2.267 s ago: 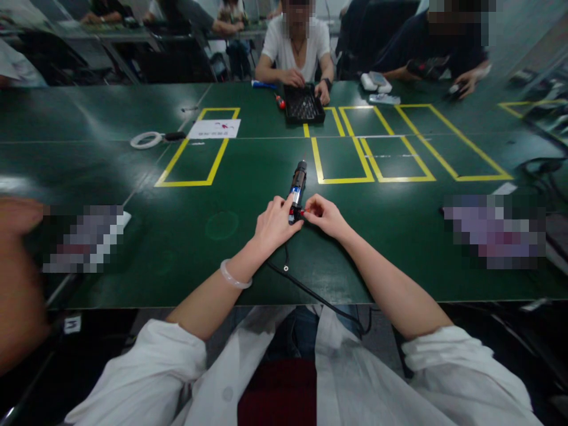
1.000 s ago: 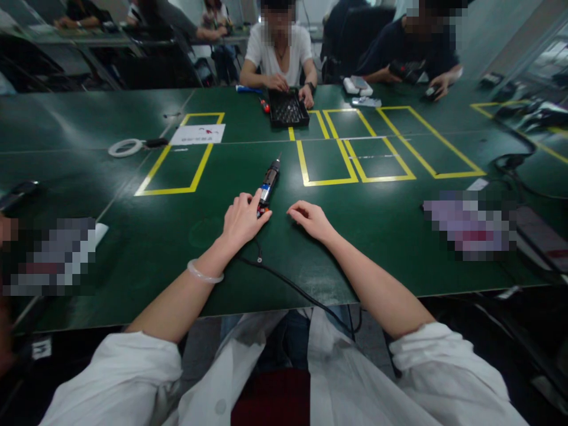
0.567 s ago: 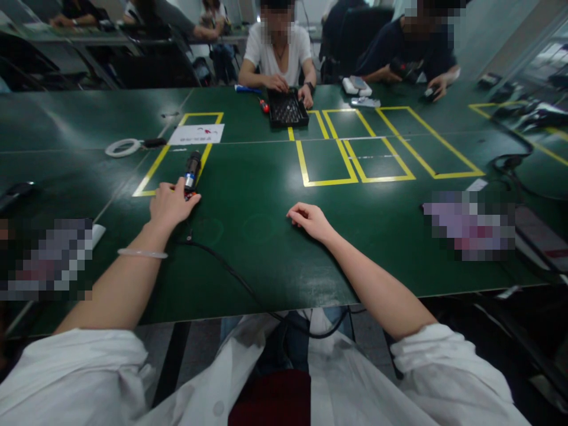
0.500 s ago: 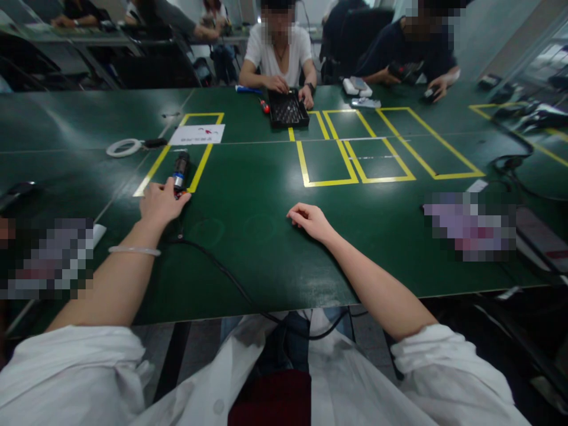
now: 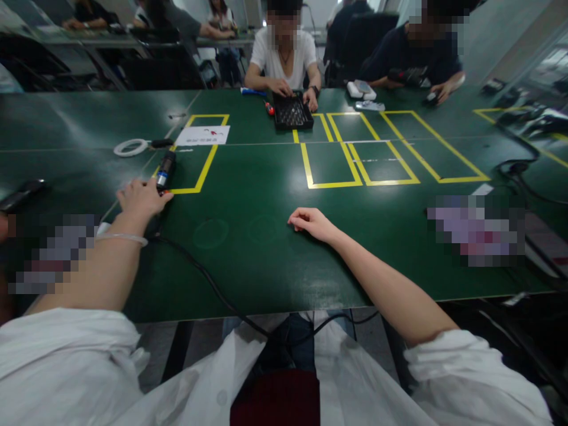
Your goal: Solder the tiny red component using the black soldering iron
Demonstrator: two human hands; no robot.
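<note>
My left hand (image 5: 142, 200) reaches over the near end of a corded electric screwdriver (image 5: 165, 170), black with a blue and silver band. Its thumb and index finger lie on either side of the tool, while the other fingers are partly spread. A bit of red-orange shows by the thumb. The screwdriver lies on the left yellow tape line, and its black cord (image 5: 206, 275) runs from under my wrist over the table edge. My right hand (image 5: 313, 223) rests on the green table (image 5: 266, 266) with fingers curled in, and nothing shows in them.
Beyond the tool lie a printed white card (image 5: 203, 135) and a coiled white cable (image 5: 131, 147). Across the table, a person's hands work at a black tray (image 5: 293, 125) of small parts. Yellow tape frames (image 5: 335, 185) mark the table. Pixelated items lie at both sides.
My left hand and the screwdriver have shifted left, onto the tape line, and the fingers look more spread. The cord has moved left too. My right hand stays put; the view has turned slightly.
</note>
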